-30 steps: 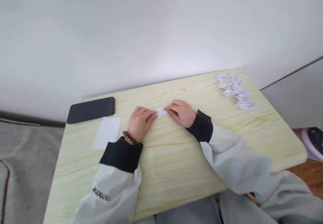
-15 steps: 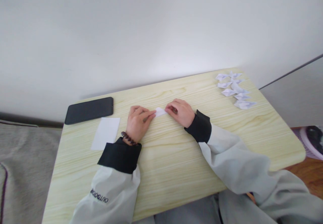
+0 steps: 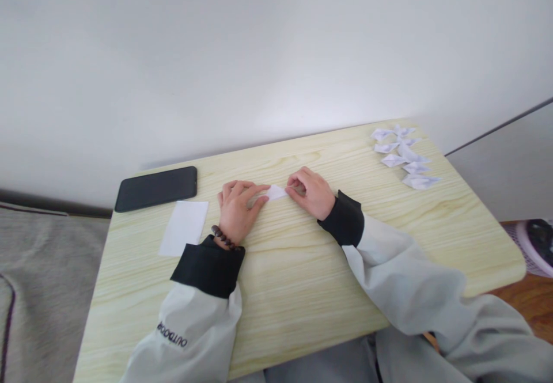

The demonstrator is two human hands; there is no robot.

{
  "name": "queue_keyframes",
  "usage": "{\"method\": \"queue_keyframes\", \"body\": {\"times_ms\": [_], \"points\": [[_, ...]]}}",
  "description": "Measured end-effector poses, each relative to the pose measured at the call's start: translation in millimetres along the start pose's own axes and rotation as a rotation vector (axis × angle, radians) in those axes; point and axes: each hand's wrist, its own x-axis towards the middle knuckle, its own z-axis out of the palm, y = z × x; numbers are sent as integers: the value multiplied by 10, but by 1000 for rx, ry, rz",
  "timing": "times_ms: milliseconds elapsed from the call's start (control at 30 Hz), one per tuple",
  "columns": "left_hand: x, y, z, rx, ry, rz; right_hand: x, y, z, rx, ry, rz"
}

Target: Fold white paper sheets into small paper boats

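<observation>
A small folded piece of white paper (image 3: pixel 276 192) lies on the table between my two hands. My left hand (image 3: pixel 238 209) has its thumb and forefinger on the paper's left side, a little apart, with the other fingers curled above the tabletop. At the right corner, my right hand (image 3: pixel 311 192) pinches the paper between thumb and forefinger, its remaining fingers curled in. The finer folds of the paper are too small to make out.
Several folded white paper shapes (image 3: pixel 406 155) stand in rows at the back right of the wood-grain table (image 3: pixel 302 296). A black phone (image 3: pixel 156 189) and white paper sheets (image 3: pixel 185 227) lie at the left. A pale wall (image 3: pixel 276 60) rises behind the table.
My left thumb and forefinger have spread apart on the paper's left side. The right hand keeps its pinch with little movement. The whole view has shifted slightly.
</observation>
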Motion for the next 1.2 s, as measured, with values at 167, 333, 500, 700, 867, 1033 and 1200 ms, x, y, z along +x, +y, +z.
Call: {"method": "queue_keyframes", "body": {"times_ms": [167, 333, 500, 700, 867, 1033, 1200], "points": [[4, 4, 2, -9, -9, 25, -28, -132, 66, -115, 68, 52], [16, -10, 19, -6, -15, 9, -32, -279, 168, -270, 91, 111], [16, -26, 18, 6, -15, 14, -24, -332, 187, -269, 94, 156], [18, -20, 12, -9, -11, 11, -33, -279, 115, -198, 44, 176], [11, -21, 20, -2, -9, -8, -19, -140, 19, -40, 15, 147], [12, -13, 13, 0, -26, -20, 8, 22, -63, 91, 1, 83], [12, -10, 3, -3, -27, 2, -11, 42, -49, 117, 51, 66]]}}
